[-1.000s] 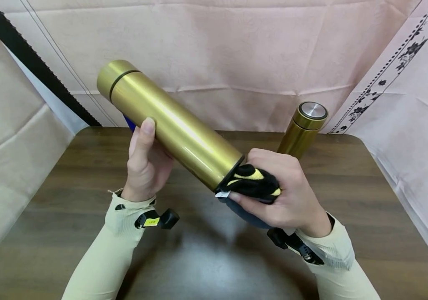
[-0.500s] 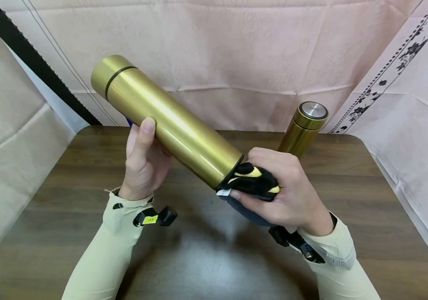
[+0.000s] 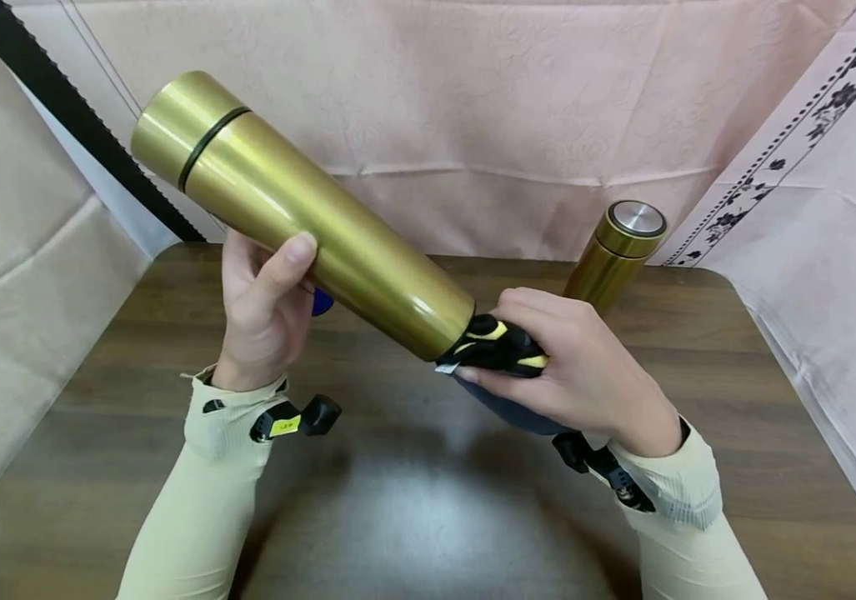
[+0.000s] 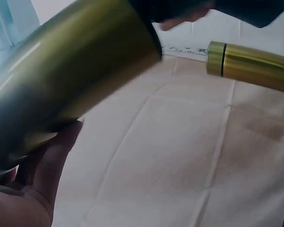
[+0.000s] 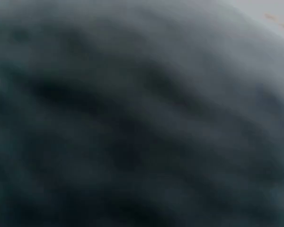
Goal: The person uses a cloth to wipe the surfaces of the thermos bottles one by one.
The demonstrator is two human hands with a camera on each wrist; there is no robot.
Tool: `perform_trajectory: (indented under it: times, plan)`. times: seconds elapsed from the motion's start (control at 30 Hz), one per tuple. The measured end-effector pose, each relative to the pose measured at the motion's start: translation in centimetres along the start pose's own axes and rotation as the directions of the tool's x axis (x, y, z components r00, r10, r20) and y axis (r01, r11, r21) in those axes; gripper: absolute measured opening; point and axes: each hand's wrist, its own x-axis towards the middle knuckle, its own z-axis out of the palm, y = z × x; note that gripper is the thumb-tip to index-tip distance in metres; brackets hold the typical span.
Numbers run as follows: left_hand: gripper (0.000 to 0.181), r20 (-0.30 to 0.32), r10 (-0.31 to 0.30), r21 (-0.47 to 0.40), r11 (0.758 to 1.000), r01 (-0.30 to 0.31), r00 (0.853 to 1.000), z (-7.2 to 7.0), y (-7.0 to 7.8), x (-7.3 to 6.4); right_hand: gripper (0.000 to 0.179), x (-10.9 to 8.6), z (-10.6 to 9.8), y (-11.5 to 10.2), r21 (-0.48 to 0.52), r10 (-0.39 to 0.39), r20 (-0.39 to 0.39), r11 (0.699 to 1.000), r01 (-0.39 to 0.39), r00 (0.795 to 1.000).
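A large gold vacuum flask (image 3: pixel 322 225) is held tilted above the table, its lid end up at the left. My left hand (image 3: pixel 266 308) grips it from below, thumb on its near side. Bunched in my right hand (image 3: pixel 578 367) is a black cloth with yellow patches (image 3: pixel 503 346), pressed against the flask's base. A small white tag shows at its edge, and darker fabric hangs beneath. In the left wrist view the flask (image 4: pixel 80 61) fills the upper left. Dark blurred fabric (image 5: pixel 132 132) covers nearly all of the right wrist view.
A second gold flask (image 3: pixel 615 250) with a silver-topped lid stands upright at the table's back right. Something small and blue (image 3: pixel 322 302) shows behind the held flask, mostly hidden. Pale cloth (image 3: pixel 458 92) hangs behind the wooden table (image 3: pixel 428 500).
The flask's lid end has moved left and up, closer to the camera. My left hand has shifted left with it. The right hand stays at the base with the cloth, slightly higher.
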Motion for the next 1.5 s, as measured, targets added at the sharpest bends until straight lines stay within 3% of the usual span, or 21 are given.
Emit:
perform_trajectory:
  times: [0.17, 0.3, 0.4, 0.5, 0.7, 0.83, 0.97, 1.07, 1.17, 1.37, 1.5]
  plan:
    - [0.035, 0.024, -0.002, 0.116, 0.993, -0.001, 1.000, -0.2, 0.5, 0.1, 0.025, -0.2, 0.2, 0.9, -0.018, 0.130, 0.103, 0.991, -0.129, 0.986]
    - [0.039, 0.034, -0.055, 0.243, 0.969, 0.045, 0.998, -0.3, 0.6, 0.1, 0.023, -0.4, 0.3, 1.4, -0.022, 0.256, 0.202, 0.966, -0.257, 0.945]
    - [0.043, 0.016, -0.089, 0.318, 0.945, 0.079, 0.996, -0.3, 0.7, 0.2, 0.022, -0.3, 0.4, 1.8, -0.016, 0.297, 0.253, 0.953, -0.304, 0.920]
    - [0.048, -0.003, -0.114, 0.358, 0.927, 0.107, 0.994, -0.5, 0.7, 0.3, 0.024, -0.2, 0.7, 2.4, -0.009, 0.302, 0.275, 0.950, -0.312, 0.913]
    - [0.056, -0.025, -0.148, 0.408, 0.901, 0.146, 0.989, -0.5, 0.7, 0.4, 0.022, -0.3, 0.6, 4.0, 0.032, 0.357, 0.236, 0.927, -0.374, 0.904]
    - [0.069, -0.039, -0.175, 0.520, 0.837, 0.170, 0.984, -0.7, 0.5, 0.5, 0.018, -0.4, 0.7, 5.0, 0.060, 0.440, 0.199, 0.886, -0.459, 0.876]
    - [0.082, -0.011, -0.209, 0.658, 0.735, 0.165, 0.978, -1.0, -0.2, 0.5, 0.022, -0.6, 1.1, 6.0, 0.061, 0.512, 0.162, 0.848, -0.526, 0.844]
    - [0.087, 0.001, -0.261, 0.722, 0.669, 0.180, 0.965, -1.4, -0.8, 0.4, 0.029, -0.8, 1.7, 6.8, 0.075, 0.545, 0.147, 0.826, -0.559, 0.825]
    - [0.089, -0.007, -0.324, 0.749, 0.625, 0.220, 0.946, -1.7, -1.5, 0.1, 0.033, -1.0, 2.4, 7.6, 0.107, 0.574, 0.154, 0.799, -0.591, 0.804]
    - [0.089, -0.029, -0.417, 0.746, 0.596, 0.297, 0.908, -1.8, -3.0, -0.4, 0.037, -1.1, 2.9, 8.3, 0.123, 0.622, 0.199, 0.751, -0.649, 0.757]
    - [0.089, -0.012, -0.459, 0.748, 0.585, 0.313, 0.888, -1.6, -4.0, -0.4, 0.037, -0.9, 1.8, 7.9, 0.137, 0.621, 0.174, 0.753, -0.643, 0.764]
